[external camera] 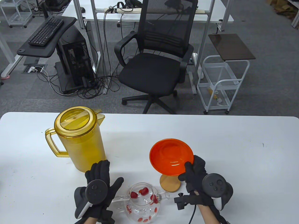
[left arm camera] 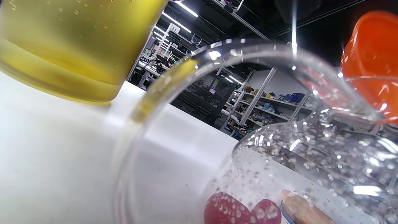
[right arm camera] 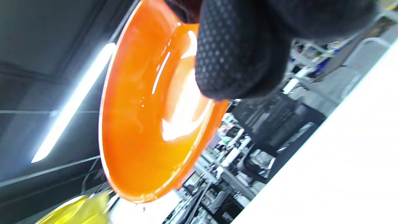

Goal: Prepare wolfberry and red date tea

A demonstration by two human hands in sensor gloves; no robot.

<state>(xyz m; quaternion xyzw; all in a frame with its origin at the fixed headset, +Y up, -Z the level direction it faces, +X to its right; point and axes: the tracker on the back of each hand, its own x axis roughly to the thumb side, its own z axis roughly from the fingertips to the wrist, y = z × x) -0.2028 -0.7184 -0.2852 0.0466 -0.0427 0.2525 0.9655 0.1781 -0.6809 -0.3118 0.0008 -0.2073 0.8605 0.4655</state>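
The glass teapot (external camera: 143,202) sits on the white table (external camera: 233,149) at the near edge, and it has red dates (external camera: 143,191) inside. The left hand (external camera: 99,186) is just to the left of the teapot, palm down, with its fingers spread out flat. It sits over the teapot's handle (external camera: 120,198), but I cannot tell if it holds the handle or only rests there. The right hand (external camera: 198,179) is to the right of the teapot. It grips the near rim of the orange bowl (external camera: 171,155), with the thumb (external camera: 188,166) pressed on the inside, and the bowl is tipped toward the teapot. A round wooden coaster (external camera: 170,183) lies under the bowl, just right of the teapot. The big yellow jug (external camera: 79,137) stands behind the teapot, to the left, with its lid on.
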